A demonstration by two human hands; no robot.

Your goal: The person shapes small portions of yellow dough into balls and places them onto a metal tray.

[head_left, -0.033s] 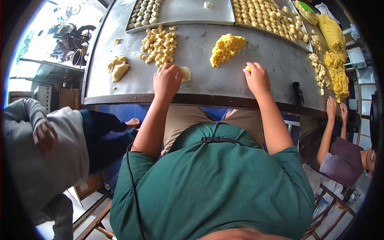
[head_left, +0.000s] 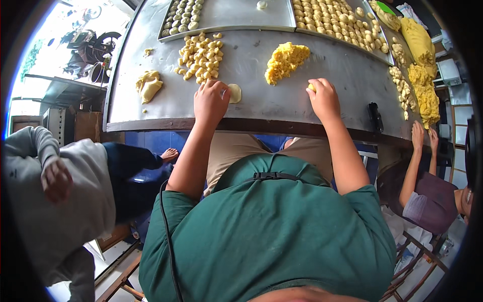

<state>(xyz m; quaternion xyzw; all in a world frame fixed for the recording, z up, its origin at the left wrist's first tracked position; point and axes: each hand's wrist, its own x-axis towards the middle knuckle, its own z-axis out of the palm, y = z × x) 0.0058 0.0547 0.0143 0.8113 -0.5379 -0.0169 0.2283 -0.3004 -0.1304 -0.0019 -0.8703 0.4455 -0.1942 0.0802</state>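
Observation:
My left hand (head_left: 210,102) is at the table's near side, its fingers curled and thumb and fingertips at the left edge of a flat, pale round of dough (head_left: 235,94). The round lies on the metal top. Just beyond that hand is a heap of small dough pieces (head_left: 201,56). My right hand (head_left: 324,99) pinches a small lump of yellow filling (head_left: 312,87) between thumb and fingers, low over the table. Between the hands, farther back, sits a crumbly mound of yellow filling (head_left: 287,61). A larger piece of smooth dough (head_left: 149,86) rests at the left.
Trays of round dough balls (head_left: 322,22) and greenish balls (head_left: 182,17) stand at the back. A black object (head_left: 374,117) lies near the front edge. At right, a co-worker's hands (head_left: 421,136) are by more yellow filling (head_left: 422,90). Another person (head_left: 60,176) stands at left.
The person at the left has shifted slightly to the right. My hands and the dough round look the same.

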